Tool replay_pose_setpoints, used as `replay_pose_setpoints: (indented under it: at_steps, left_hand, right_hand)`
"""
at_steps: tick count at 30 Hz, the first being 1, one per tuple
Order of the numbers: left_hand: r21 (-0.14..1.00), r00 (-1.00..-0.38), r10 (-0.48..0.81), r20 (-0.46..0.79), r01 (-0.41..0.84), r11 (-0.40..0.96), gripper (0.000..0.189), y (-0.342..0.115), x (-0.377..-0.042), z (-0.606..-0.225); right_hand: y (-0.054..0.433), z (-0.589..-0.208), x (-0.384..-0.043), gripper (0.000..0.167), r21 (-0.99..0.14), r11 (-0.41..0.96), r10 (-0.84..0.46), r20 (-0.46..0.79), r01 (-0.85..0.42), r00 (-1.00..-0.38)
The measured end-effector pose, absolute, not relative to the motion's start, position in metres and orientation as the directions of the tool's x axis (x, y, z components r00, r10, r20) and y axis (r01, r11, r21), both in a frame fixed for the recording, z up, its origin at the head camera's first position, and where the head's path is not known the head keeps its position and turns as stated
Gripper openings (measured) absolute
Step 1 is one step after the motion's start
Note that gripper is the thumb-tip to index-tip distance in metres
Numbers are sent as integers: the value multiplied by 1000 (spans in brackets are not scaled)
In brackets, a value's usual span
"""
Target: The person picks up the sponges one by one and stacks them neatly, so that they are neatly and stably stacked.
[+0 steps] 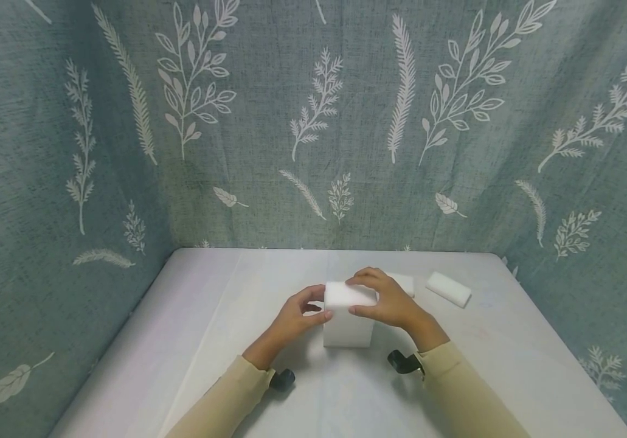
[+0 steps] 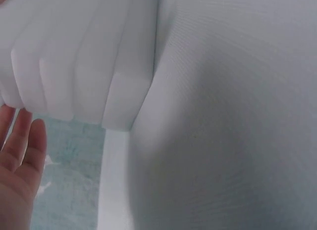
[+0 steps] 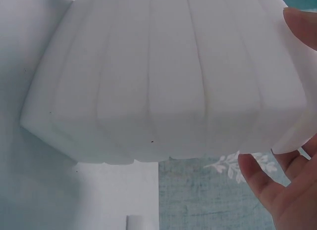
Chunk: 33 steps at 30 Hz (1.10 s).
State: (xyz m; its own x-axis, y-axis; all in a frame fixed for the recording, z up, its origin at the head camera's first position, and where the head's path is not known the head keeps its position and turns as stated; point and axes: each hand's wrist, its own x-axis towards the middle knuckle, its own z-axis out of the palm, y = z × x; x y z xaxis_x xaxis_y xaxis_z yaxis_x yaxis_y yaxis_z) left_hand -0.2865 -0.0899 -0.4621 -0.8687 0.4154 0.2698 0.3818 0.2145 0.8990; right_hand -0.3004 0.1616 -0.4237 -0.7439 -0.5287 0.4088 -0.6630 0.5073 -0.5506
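Observation:
A stack of white sponge blocks (image 1: pixel 348 328) stands upright on the white table, its blocks lying flat one on another. My left hand (image 1: pixel 298 313) is at the stack's upper left, thumb at the front corner and fingers along the left and back edge. From the right, my right hand (image 1: pixel 387 299) spans the top sponge (image 1: pixel 346 293), thumb at the front and fingertips at the back. In the left wrist view, fingers (image 2: pixel 37 141) touch the far edge of the layers (image 2: pixel 94 67). The right wrist view shows several layers (image 3: pixel 173 81) with small gaps between them.
Two more white blocks lie behind and right of the stack: one (image 1: pixel 405 283) partly hidden by my right hand, the other (image 1: pixel 449 289) lying at an angle farther right. A green leaf-patterned curtain (image 1: pixel 269 201) encloses the table (image 1: pixel 225 316) at the back and sides.

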Motion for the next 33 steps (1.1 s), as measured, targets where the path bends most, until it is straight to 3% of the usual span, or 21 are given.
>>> replay_pose_setpoints:
  at_steps: [19, 33]
  left_hand:
    - [886, -873, 392, 291, 400, 234, 58, -89, -293, -473]
    - [889, -867, 397, 302, 407, 211, 56, -90, -293, -472]
  right_hand:
    - [162, -422, -298, 50, -545, 509, -537, 404, -666, -741]
    - [163, -430, -298, 56, -630, 456, -550, 356, -629, -755]
